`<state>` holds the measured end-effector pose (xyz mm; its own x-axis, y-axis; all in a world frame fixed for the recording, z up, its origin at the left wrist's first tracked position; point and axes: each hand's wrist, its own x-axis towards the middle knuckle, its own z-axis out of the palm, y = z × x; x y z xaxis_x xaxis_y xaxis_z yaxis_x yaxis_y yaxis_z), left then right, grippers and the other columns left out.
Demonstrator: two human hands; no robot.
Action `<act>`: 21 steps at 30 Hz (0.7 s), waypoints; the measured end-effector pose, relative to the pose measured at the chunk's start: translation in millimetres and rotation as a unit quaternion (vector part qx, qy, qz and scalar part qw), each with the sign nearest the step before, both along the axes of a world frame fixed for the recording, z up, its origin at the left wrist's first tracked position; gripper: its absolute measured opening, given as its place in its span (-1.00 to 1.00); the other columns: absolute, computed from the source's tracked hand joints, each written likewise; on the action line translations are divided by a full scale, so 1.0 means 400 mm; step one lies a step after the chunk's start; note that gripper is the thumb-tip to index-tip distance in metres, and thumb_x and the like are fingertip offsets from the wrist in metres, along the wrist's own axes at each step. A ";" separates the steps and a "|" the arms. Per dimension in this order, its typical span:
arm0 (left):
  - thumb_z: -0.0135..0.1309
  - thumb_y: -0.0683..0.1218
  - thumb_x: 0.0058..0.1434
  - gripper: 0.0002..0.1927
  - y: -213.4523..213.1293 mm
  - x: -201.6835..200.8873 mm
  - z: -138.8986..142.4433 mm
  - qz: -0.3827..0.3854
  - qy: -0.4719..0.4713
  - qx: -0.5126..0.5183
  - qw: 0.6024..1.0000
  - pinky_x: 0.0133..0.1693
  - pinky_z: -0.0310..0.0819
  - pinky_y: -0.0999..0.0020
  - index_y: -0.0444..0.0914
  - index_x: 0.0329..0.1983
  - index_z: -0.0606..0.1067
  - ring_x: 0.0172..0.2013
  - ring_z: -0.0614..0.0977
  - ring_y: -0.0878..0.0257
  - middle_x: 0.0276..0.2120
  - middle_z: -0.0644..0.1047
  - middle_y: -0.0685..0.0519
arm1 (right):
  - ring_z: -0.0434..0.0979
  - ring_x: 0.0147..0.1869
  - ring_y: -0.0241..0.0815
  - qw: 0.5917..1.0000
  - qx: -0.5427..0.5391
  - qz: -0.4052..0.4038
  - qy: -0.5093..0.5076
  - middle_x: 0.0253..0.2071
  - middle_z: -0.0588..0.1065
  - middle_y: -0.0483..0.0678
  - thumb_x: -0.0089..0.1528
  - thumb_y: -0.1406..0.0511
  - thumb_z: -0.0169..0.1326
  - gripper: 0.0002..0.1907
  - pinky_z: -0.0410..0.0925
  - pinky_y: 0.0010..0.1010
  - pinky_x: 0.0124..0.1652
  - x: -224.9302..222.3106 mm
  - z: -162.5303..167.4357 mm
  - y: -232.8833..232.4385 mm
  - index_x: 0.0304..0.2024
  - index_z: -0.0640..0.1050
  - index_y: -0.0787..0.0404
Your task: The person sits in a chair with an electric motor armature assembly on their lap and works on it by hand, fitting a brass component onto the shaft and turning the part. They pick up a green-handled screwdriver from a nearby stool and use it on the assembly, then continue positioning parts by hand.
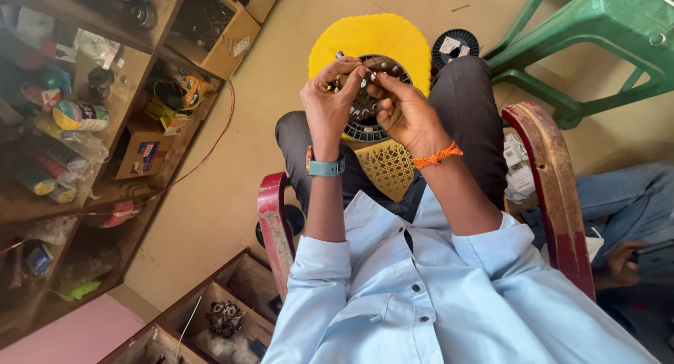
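The seated person holds a round slotted motor stator (363, 108) above the knees. The left hand (326, 101) pinches its far-left rim; the right hand (404, 111) pinches at its slots, seemingly working the winding. Continuing calls for fine fingertip control.

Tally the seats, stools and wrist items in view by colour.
Red chair: 1
Green chair: 1
Yellow stool: 1
Teal watch, left wrist: 1
Orange band, right wrist: 1
Total: 5
Both hands, left hand and right hand, hold the round motor core.
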<state>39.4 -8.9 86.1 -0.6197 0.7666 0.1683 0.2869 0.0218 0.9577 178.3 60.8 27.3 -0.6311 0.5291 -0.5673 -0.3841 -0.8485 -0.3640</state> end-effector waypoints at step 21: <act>0.27 -0.22 0.21 -0.87 -0.005 0.010 0.020 -0.007 -0.015 -0.012 1.000 -0.07 0.58 0.41 -0.41 -0.27 0.59 -0.18 0.69 0.33 -0.29 0.69 0.00 | 0.62 -0.32 -0.29 0.988 0.121 -0.091 -0.011 -0.27 0.62 -0.02 0.31 0.35 0.17 -0.88 0.52 -0.49 -0.30 0.005 0.049 -0.048 -0.12 0.60 0.25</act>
<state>43.3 -10.9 94.2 -0.6134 0.7788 0.1312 0.2581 0.0407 0.9653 180.2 41.5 47.1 -0.5019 0.7544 -0.4232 -0.5123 -0.6534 -0.5573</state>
